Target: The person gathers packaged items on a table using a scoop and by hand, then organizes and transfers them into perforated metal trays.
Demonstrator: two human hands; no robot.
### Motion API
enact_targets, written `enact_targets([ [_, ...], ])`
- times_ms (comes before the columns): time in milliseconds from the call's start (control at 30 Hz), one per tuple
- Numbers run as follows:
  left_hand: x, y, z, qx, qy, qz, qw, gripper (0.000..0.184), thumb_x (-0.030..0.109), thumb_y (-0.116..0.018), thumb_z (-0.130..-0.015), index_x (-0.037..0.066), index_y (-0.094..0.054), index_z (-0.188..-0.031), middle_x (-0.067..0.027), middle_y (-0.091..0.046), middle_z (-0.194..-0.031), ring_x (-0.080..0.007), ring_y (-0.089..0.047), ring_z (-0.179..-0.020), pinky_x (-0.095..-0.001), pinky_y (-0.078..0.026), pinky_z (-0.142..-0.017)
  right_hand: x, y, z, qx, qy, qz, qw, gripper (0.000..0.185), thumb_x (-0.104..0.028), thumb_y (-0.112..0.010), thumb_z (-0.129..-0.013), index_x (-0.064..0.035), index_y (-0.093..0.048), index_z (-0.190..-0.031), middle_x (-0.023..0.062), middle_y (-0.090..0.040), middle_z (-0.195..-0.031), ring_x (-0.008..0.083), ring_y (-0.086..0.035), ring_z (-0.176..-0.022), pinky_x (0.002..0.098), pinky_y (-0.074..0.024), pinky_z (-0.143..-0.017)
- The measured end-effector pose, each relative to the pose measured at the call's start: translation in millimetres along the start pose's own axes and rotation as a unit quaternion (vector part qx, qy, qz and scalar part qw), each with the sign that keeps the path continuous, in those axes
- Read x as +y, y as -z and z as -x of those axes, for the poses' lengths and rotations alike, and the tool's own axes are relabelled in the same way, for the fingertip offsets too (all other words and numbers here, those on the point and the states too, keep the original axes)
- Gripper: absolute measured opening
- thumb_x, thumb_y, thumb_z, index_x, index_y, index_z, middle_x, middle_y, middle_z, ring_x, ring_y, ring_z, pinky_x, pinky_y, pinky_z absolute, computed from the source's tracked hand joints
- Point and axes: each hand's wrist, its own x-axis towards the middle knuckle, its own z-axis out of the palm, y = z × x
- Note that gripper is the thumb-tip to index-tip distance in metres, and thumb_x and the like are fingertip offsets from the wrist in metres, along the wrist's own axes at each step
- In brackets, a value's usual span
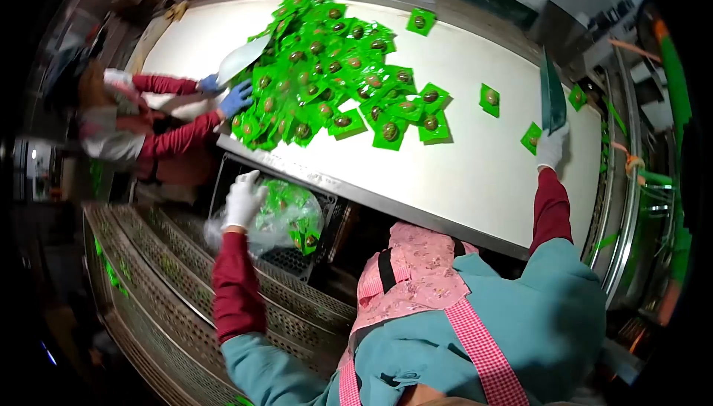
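Observation:
My right hand (551, 147), in a white glove, grips a dark green scoop (551, 98) whose blade stands on edge over the right end of the white table. Close by lie single green packets (531, 138) with a dark round item showing in each. My left hand (245, 199), also gloved in white, is closed at the edge of a clear plastic bag (286, 216) below the table's front edge. Green packets fill the bag, which sits in a black crate (327, 216). Part of the bag is hidden behind my left hand.
A large heap of green packets (319, 64) covers the middle left of the white table (460, 176). A co-worker's blue-gloved hands (236, 100) hold a white scoop (243, 58) against it. Perforated metal steps (178, 257) are at lower left; metal rails (624, 228) stand right.

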Motion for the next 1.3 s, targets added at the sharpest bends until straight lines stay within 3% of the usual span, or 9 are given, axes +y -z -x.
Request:
enact_targets([
  [67, 23.5, -53.4, -31.6, 0.023, 0.036, -0.045, 0.998, 0.057, 0.035, -0.066, -0.081, 0.007, -0.052, -0.128, -0.0172, -0.053, -0.128, -0.0364, -0.051, -0.116, -0.0450, -0.043, -0.097, 27.8, 8.3, 9.2, 0.000, -0.076, 0.086, 0.993, 0.064, -0.024, -0.052, -0.091, 0.0022, -0.025, -0.144, 0.0327, -0.044, -0.135, 0.0435, -0.054, -0.115, 0.0497, -0.0459, -0.093],
  [133, 41.0, -98.9, -57.5, 0.110, 0.009, -0.051, 0.993, 0.062, 0.038, -0.064, -0.082, 0.004, -0.048, -0.132, -0.0181, -0.046, -0.134, -0.0369, -0.042, -0.124, -0.0461, -0.036, -0.103, 121.1, -64.4, 2.8, -0.044, 0.194, 0.643, 0.739, 0.051, -0.016, -0.045, -0.093, 0.0004, -0.037, -0.141, 0.0324, -0.045, -0.134, 0.0485, -0.050, -0.117, 0.0563, -0.0447, -0.093],
  [167, 49.5, -116.3, -70.1, 0.143, 0.008, -0.022, 0.989, 0.066, 0.040, -0.063, -0.084, 0.001, -0.044, -0.134, -0.0204, -0.045, -0.134, -0.0382, -0.039, -0.126, -0.0472, -0.033, -0.105, 98.3, -58.6, 29.0, -0.074, 0.219, 0.663, 0.712, 0.044, -0.008, -0.044, -0.093, 0.0071, -0.046, -0.134, 0.0355, -0.044, -0.134, 0.0429, -0.053, -0.116, 0.0485, -0.0434, -0.097],
  [233, 56.1, -154.8, -91.6, 0.211, 0.030, 0.009, 0.977, 0.067, 0.040, -0.064, -0.083, -0.001, -0.043, -0.133, -0.0200, -0.045, -0.134, -0.0389, -0.041, -0.124, -0.0478, -0.033, -0.105, 66.4, -84.6, 67.2, -0.081, 0.247, 0.642, 0.721, 0.046, -0.012, -0.047, -0.092, 0.0075, -0.046, -0.133, 0.0340, -0.044, -0.134, 0.0485, -0.044, -0.122, 0.0592, -0.0347, -0.100],
  [367, 85.9, -160.8, -101.5, 0.231, 0.083, -0.043, 0.968, 0.063, 0.036, -0.062, -0.084, -0.001, -0.044, -0.132, -0.0198, -0.049, -0.131, -0.0373, -0.044, -0.121, -0.0479, -0.033, -0.104, -54.0, -109.7, 134.6, -0.061, 0.182, 0.220, 0.956, 0.080, -0.011, -0.052, -0.086, 0.0036, -0.002, -0.147, 0.0056, -0.061, -0.069, 0.0231, -0.059, -0.046, 0.0368, -0.0459, -0.037],
  [500, 82.0, -163.3, -101.1, 0.246, 0.085, -0.043, 0.965, 0.060, 0.033, -0.059, -0.086, -0.002, -0.044, -0.132, -0.0205, -0.052, -0.128, -0.0366, -0.047, -0.119, -0.0472, -0.035, -0.102, -162.7, -108.7, 195.8, -0.300, 0.271, 0.113, 0.908, 0.076, -0.007, -0.048, -0.085, 0.0066, -0.005, -0.146, 0.0207, -0.064, -0.081, 0.0281, -0.062, -0.054, 0.0429, -0.0488, -0.047],
  [733, 86.6, -158.8, -100.7, 0.237, 0.088, -0.022, 0.967, 0.058, 0.030, -0.057, -0.086, -0.003, -0.044, -0.131, -0.0224, -0.051, -0.128, -0.0376, -0.046, -0.120, -0.0480, -0.033, -0.103, -188.4, -85.3, 122.8, -0.223, 0.289, -0.138, 0.921, 0.066, -0.022, -0.062, -0.084, -0.0018, -0.033, -0.140, 0.0222, -0.063, -0.101, 0.0400, -0.064, -0.083, 0.0467, -0.0519, -0.071],
  [900, 91.1, -153.6, -101.2, 0.220, 0.099, -0.034, 0.970, 0.058, 0.028, -0.060, -0.084, -0.004, -0.044, -0.130, -0.0223, -0.049, -0.130, -0.0372, -0.046, -0.119, -0.0479, -0.035, -0.100, -158.4, -162.6, -56.3, -0.306, -0.114, -0.380, 0.866, 0.044, -0.031, -0.053, -0.089, -0.0104, -0.041, -0.126, 0.0081, -0.053, -0.062, 0.0148, -0.047, -0.038, 0.0278, -0.0382, -0.035],
  [1300, 91.4, -143.8, -104.9, 0.218, 0.106, 0.019, 0.970, 0.057, 0.024, -0.062, -0.081, -0.003, -0.046, -0.128, -0.0228, -0.051, -0.128, -0.0396, -0.049, -0.115, -0.0465, -0.037, -0.098, -367.0, -201.2, 4.8, -0.462, 0.107, -0.215, 0.854, 0.029, -0.031, -0.049, -0.088, -0.0020, -0.054, -0.087, 0.0098, -0.053, -0.048, 0.0194, -0.047, -0.030, 0.0324, -0.0379, -0.028],
])
